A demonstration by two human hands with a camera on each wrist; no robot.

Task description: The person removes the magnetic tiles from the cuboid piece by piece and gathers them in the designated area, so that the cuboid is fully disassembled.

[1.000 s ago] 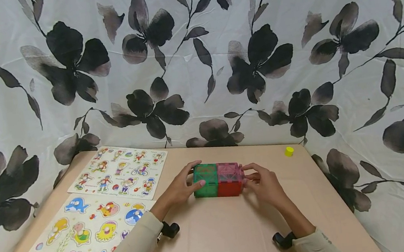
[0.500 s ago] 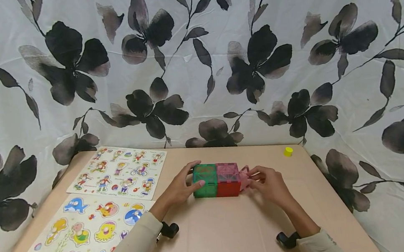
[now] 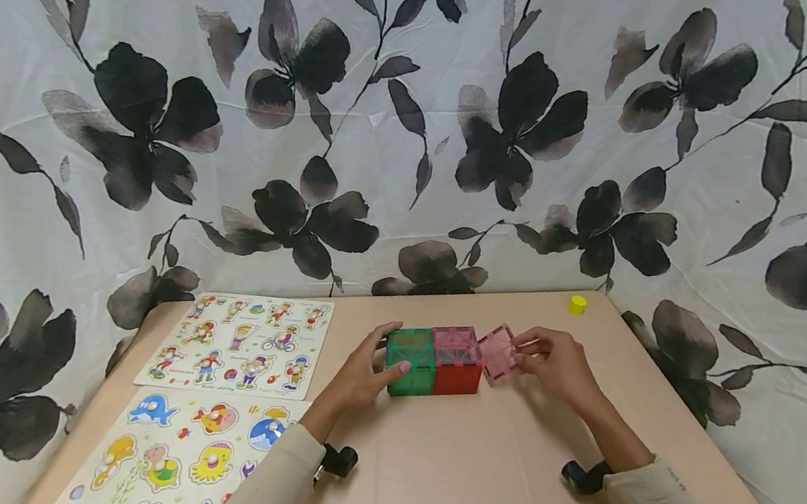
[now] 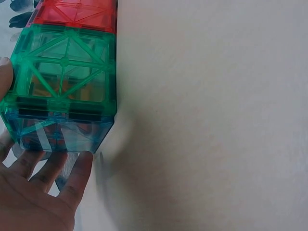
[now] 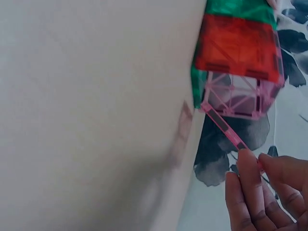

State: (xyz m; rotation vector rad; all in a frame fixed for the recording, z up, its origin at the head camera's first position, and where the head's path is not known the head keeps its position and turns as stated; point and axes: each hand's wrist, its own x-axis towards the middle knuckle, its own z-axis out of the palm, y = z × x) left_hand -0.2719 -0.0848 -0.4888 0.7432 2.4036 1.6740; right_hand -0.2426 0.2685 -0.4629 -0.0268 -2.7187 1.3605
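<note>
A box built of see-through magnetic tiles (image 3: 411,362) lies on the table, green on its left half, pink and red on its right. My left hand (image 3: 354,380) holds the green half, thumb on one face and fingertips against the blue end tile (image 4: 57,134). Between thumb and fingers, my right hand (image 3: 557,363) pinches a pink square magnetic tile (image 3: 499,353) beside the box's right end. In the right wrist view that tile (image 5: 224,127) shows edge-on, tilted away from the box, one corner close to its lower edge. Through the end, the pink inner frame shows.
Two picture puzzle boards lie at the left of the table (image 3: 469,479): one with children (image 3: 240,339), one with sea animals (image 3: 180,435). A small yellow cylinder (image 3: 577,305) stands near the far right corner. Behind hangs a floral cloth (image 3: 405,142).
My right hand has moved right, swinging the pink tile outward from the box's right end. My left hand and the box stay in place.
</note>
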